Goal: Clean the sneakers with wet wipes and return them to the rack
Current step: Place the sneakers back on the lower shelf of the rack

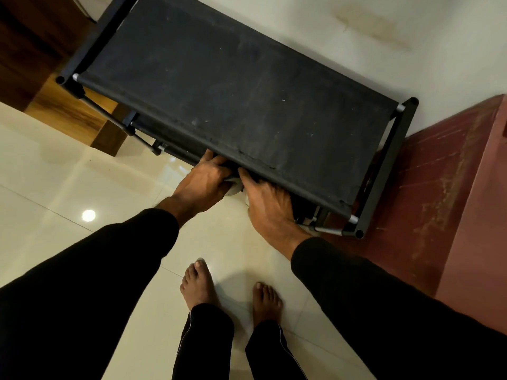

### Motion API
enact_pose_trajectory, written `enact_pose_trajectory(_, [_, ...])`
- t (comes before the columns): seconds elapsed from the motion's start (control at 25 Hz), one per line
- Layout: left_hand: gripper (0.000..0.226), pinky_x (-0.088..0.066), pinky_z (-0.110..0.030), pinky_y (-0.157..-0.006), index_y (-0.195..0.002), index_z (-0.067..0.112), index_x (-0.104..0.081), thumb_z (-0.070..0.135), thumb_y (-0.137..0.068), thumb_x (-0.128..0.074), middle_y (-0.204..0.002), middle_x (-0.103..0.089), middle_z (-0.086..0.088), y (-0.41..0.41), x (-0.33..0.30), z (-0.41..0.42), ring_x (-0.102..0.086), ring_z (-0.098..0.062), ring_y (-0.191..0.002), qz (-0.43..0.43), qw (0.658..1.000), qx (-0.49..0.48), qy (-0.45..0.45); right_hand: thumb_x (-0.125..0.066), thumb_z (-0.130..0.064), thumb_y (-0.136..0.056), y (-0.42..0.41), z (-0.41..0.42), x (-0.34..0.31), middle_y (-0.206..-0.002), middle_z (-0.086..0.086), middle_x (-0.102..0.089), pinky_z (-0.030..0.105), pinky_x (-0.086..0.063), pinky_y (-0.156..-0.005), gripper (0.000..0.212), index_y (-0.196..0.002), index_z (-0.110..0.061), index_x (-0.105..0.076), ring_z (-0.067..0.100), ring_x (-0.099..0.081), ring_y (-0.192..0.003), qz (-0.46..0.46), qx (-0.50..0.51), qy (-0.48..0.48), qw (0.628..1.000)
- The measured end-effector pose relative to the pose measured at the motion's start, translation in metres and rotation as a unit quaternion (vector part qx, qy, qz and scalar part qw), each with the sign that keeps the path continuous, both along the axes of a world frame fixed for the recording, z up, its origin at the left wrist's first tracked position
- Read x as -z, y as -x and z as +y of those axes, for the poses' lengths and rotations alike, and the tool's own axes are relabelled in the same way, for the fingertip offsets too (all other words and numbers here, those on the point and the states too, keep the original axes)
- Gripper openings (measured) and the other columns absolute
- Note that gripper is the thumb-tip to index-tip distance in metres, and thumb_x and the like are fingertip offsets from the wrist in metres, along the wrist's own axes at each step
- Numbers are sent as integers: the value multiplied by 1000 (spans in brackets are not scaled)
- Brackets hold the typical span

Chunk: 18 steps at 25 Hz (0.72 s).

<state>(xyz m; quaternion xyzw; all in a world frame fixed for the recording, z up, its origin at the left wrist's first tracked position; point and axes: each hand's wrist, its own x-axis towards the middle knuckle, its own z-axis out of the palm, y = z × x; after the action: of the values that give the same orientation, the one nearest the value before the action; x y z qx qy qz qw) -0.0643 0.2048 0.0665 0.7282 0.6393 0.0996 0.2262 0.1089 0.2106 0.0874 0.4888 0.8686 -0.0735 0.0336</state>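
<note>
A sneaker [235, 187], only a pale grey-white sliver of it showing, sits between the two hands at the front edge of the rack [241, 105], under its top shelf; its shape and markings are hidden. The left hand [204, 182] curls its fingers over the shoe, knuckles up, fingertips tucked beneath the shelf's edge. The right hand [270, 207], just beside it, lies with fingers spread and reaching under the same edge; whether it grips anything cannot be told. The hands are nearly touching. Both arms wear black sleeves.

The rack rises beyond the hands: one flat rectangular shelf of dusty black fabric stretched over a black tube frame with silver joints, lower rails visible left and right of the hands. Under the hands, glossy cream floor tiles [68, 187] mirror a round light. Two bare feet [230, 289] stand nearer than the hands, in black trousers with a thin white stripe. Right of the right hand runs a scuffed maroon step [439, 187]; left of the left hand, brown wood-grain furniture [35, 56].
</note>
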Motion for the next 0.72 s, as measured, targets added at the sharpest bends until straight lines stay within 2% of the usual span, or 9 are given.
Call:
enact_pose_trajectory(0.12, [21, -52, -45, -94, -103, 13, -77, 11, -84, -69, -125, -63, -6, -3, -1, -2, -46, -37, -124, -12, 1000, -2, -9, -66, -13, -87, 1, -1, 0, -119, 15, -68, 38, -57, -87, 63, -145, -21, -43, 30, -69, -98, -1, 7, -2, 1000])
enact_pose_trajectory(0.28, [22, -53, -46, -92, -106, 14, -76, 15, -85, -70, -126, -63, -7, -3, -1, 1, -46, -38, -125, 0, 1000, -12, 14, -70, -11, -81, 1, 0, 3, -103, 14, -72, 34, -59, -72, 67, -143, -22, -48, 26, -71, -78, 7, 21, 7, 1000])
enact_pose_trajectory(0.48, [24, -53, -45, -93, -108, 14, -76, 13, -85, -70, -124, -65, -10, -7, -5, 1, -50, -38, -121, -2, 1000, -22, 13, -79, -4, -68, -4, -4, 5, -97, 13, -73, 31, -57, -63, 76, -138, -22, -56, 25, -70, -71, 42, 55, 9, 998])
enact_pose_trajectory(0.72, [26, -55, -46, -89, -112, 17, -73, 14, -86, -69, -126, -64, -9, -8, -6, 6, -48, -37, -123, 21, 999, -25, 40, -74, -6, -77, 3, -3, 9, -111, 17, -70, 38, -60, -75, 74, -144, -20, -48, 31, -70, -87, 28, 58, 50, 997])
